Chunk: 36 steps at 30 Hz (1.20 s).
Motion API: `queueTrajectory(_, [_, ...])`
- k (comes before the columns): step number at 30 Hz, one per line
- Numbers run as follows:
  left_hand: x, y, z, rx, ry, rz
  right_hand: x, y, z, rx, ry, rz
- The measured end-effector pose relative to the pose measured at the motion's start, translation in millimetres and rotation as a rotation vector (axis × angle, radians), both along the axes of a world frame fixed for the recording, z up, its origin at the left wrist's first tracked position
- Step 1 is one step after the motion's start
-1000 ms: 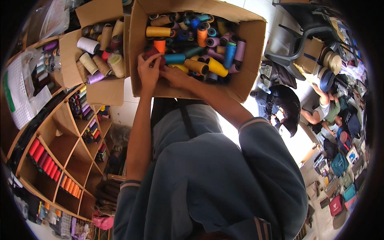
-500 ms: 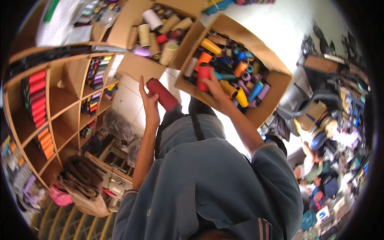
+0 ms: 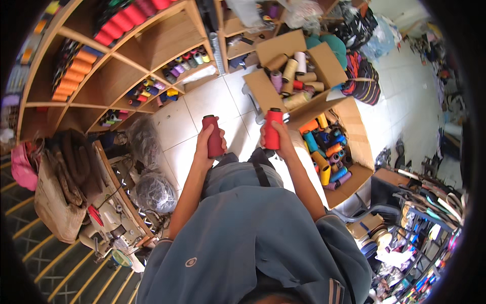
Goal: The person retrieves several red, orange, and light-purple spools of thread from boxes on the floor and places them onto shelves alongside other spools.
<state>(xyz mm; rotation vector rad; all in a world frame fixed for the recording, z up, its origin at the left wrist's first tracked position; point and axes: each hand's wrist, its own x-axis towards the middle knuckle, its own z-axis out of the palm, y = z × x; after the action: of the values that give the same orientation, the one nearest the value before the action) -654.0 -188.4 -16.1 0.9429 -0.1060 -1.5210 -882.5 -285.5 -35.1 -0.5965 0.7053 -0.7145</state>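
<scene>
Gripping, left hand: the left hand (image 3: pixel 203 146) is closed around a dark red spool (image 3: pixel 212 137), its palm on the spool's left side and its fingertips showing at the right edge.
Gripping, right hand: the right hand (image 3: pixel 283 141) is wrapped around a bright red spool (image 3: pixel 273 130), from the right side, with fingertips at the left edge.
Spools against hands: each thread spool stands up out of its grip, black top pointing away from the body; the lower ends are partly covered.
Between the hands: the two spools are level with each other and apart, with white floor tiles (image 3: pixel 210 99) showing beyond and between them.
Larger box: an open cardboard box (image 3: pixel 362 137) of mixed coloured spools sits right of the right hand, near its forearm.
Smaller box: a second cardboard box (image 3: pixel 326 66) lies ahead and to the right, past both spools, filled mostly with tan and cream cones.
Wooden shelf: the shelf (image 3: pixel 177 40) rises ahead and left, well apart from the left hand, with rows of red spools (image 3: pixel 121 24) and orange spools (image 3: pixel 76 73).
</scene>
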Motion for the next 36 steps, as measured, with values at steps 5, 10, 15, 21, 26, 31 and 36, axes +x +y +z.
queueTrajectory(5, [73,56,23,-0.087,-0.099,0.191,128,24,22,0.018,-0.070,0.280])
queueTrajectory(10, [141,117,29,-0.077,-0.106,0.501,239,44,34,0.018,-0.084,0.576])
queueTrajectory(15, [200,161,29,-0.134,-0.128,0.832,334,62,32,0.049,-0.274,0.822])
queueTrajectory(21, [282,178,32,-0.116,-0.197,0.966,441,72,21,0.238,-0.310,0.994])
queueTrajectory(26, [388,169,41,-0.012,-0.323,1.005,535,68,20,0.178,-0.196,1.149])
queueTrajectory(31, [527,123,86,-0.086,-0.356,1.081,610,54,48,0.133,-0.210,1.122])
queueTrajectory(36, [670,82,156,-0.014,-1.107,1.262,673,48,55,0.227,-0.260,1.073])
